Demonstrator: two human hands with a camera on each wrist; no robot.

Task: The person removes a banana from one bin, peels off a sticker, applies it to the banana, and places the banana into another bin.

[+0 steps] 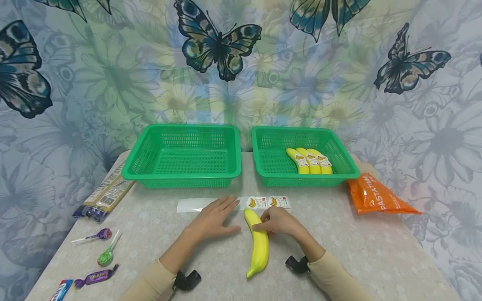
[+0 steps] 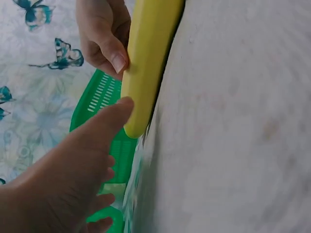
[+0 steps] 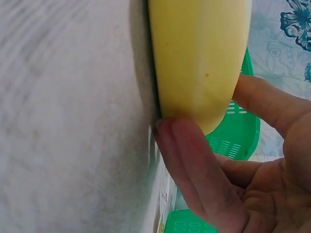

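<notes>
A yellow banana [image 1: 259, 248] lies lengthwise on the table, stem end towards me. My right hand [image 1: 279, 221] pinches it near its far end; in the right wrist view its thumb [image 3: 265, 99] is on one side and fingertips [image 3: 182, 141] are on the other. My left hand [image 1: 215, 219] hovers left of the banana with fingers spread, over a white backing strip [image 1: 190, 205]. In the left wrist view the left thumb [image 2: 114, 116] overlaps the banana's end. Two banana-print stickers [image 1: 267, 202] show on the strip's right part.
Behind are two green baskets; the right basket [image 1: 301, 180] holds three stickered bananas [image 1: 309, 162], the left basket [image 1: 180, 182] nothing. An orange pasta bag [image 1: 380, 195] lies right. At left are gold packets [image 1: 109, 192], lollipops [image 1: 105, 257] and wrapped sweets [image 1: 98, 276].
</notes>
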